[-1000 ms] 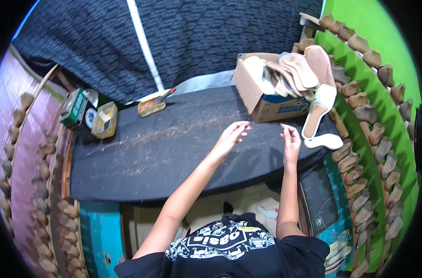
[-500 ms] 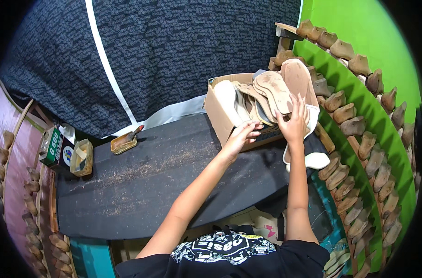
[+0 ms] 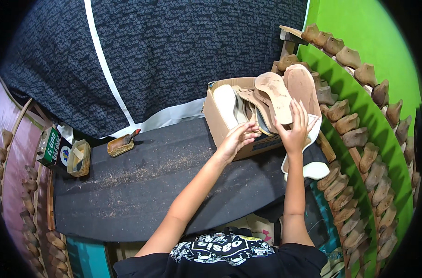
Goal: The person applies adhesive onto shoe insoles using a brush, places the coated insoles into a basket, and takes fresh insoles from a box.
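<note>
A cardboard box [image 3: 213, 111] packed with shoe insoles stands at the back right of the black-covered table. My right hand [image 3: 294, 134] grips the near end of a tan insole [image 3: 277, 90], thumb on one side and fingers on the other. This insole lies on top of others of its kind. A brown insole [image 3: 300, 83] stands behind my right fingers. My left hand [image 3: 237, 141] hovers at the box's near side, fingers loosely bent and apart, with nothing visible in them. Close by it, a white insole [image 3: 225, 104] leans at the box's left end.
White sole-shaped pieces [image 3: 315, 170] lie at the table's right edge. Further left are a tray with a brush [image 3: 121, 144], a small open container [image 3: 79, 160] and a green-and-black box [image 3: 53, 147]. Racks of wooden shoe lasts [image 3: 347, 111] curve along both sides. Debris is scattered over the black cloth [image 3: 141, 185].
The top tan insole has turned more upright under my right hand and separated from the stack beneath. My left hand has shifted slightly left. The whole view has moved a little.
</note>
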`<state>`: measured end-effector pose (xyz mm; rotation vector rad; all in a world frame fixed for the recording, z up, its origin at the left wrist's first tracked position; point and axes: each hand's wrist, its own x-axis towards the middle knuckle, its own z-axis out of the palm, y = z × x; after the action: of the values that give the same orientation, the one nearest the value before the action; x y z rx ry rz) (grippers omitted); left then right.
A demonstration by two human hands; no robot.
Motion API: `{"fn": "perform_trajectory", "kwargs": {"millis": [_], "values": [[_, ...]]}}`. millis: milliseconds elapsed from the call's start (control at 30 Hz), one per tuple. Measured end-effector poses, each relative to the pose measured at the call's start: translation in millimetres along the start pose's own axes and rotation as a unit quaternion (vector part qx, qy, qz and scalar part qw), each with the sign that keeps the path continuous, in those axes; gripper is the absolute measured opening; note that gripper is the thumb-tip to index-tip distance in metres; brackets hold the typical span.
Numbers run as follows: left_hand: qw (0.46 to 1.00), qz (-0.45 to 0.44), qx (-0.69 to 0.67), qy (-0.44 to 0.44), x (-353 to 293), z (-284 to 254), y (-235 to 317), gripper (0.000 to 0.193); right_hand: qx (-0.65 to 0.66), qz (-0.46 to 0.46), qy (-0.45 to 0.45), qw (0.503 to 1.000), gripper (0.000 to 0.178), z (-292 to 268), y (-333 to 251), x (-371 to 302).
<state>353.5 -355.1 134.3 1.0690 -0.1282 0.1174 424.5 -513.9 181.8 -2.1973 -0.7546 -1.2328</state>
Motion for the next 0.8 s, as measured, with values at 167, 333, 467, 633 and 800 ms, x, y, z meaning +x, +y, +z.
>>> {"fn": "perform_trajectory", "kwargs": {"millis": [167, 333, 467, 633, 800], "values": [[0.978, 0.040, -0.204, -0.011, -9.2, -16.4, 19.6, 0.070, 0.146, -0.069, 0.094, 0.982, 0.059, 5.4, -24.2, -24.5], [0.895, 0.189, -0.403, -0.011, -39.1, -53.6, 46.8, 0.073, 0.260, -0.158, 0.081, 0.949, 0.063, 34.7, -59.5, -62.3], [0.871, 0.294, -0.381, 0.097, -83.7, -98.0, 70.5, 0.076, 0.373, -0.198, -0.088, 0.902, 0.054, 52.5, -104.8, -83.1], [0.855, 0.411, -0.278, 0.151, -148.9, -142.5, 84.3, 0.071, 0.453, -0.219, -0.240, 0.830, 0.048, 74.5, -164.3, -105.0], [0.824, 0.444, -0.074, 0.344, -224.0, -189.3, 75.2, 0.073, 0.471, -0.307, -0.379, 0.735, 0.044, 93.9, -224.8, -119.5]]}}
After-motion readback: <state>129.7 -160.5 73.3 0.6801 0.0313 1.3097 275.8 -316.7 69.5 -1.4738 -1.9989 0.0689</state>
